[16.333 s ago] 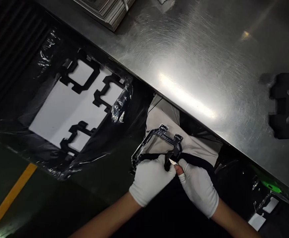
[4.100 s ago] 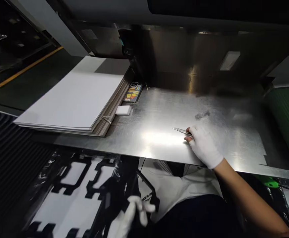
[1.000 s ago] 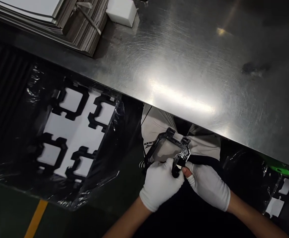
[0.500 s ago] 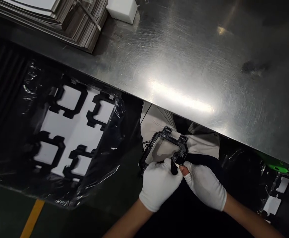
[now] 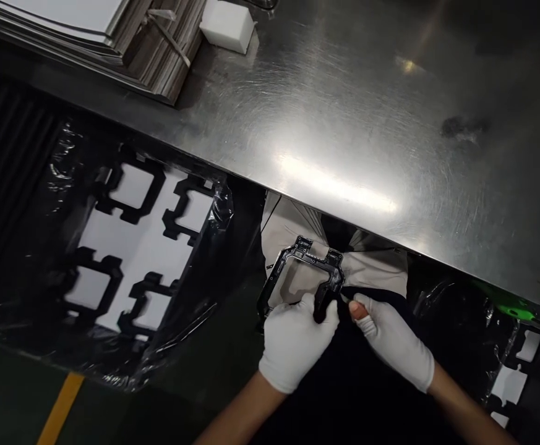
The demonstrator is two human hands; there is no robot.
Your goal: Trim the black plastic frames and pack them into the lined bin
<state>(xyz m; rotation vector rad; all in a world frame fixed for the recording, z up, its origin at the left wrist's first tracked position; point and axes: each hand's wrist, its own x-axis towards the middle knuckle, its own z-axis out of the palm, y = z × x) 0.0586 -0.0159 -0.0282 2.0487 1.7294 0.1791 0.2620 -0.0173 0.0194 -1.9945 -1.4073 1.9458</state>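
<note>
My left hand [image 5: 292,337], in a white glove, grips the lower edge of a black frame [image 5: 274,285] with a large angular opening. The frame is held tilted over my lap, its two tabs towards the table. My right hand [image 5: 393,334], also gloved, has a bare thumb tip showing. Between its thumb and fingers is a small thin pointed blade [image 5: 344,298], mostly hidden by the hand. The blade's tip is close to the frame's right side; whether they touch I cannot tell.
A metal table [image 5: 344,111] lies ahead, bearing a tied stack of sheets [image 5: 158,62] and a white block [image 5: 227,26]. On my left, several black frames [image 5: 140,191] lie on a white sheet in a plastic-lined box [image 5: 125,377]. White pieces [image 5: 510,383] lie at right.
My right hand has drawn back to the right with the blade, away from my left thumb. The frame has shifted slightly left and turned a little in my left hand.
</note>
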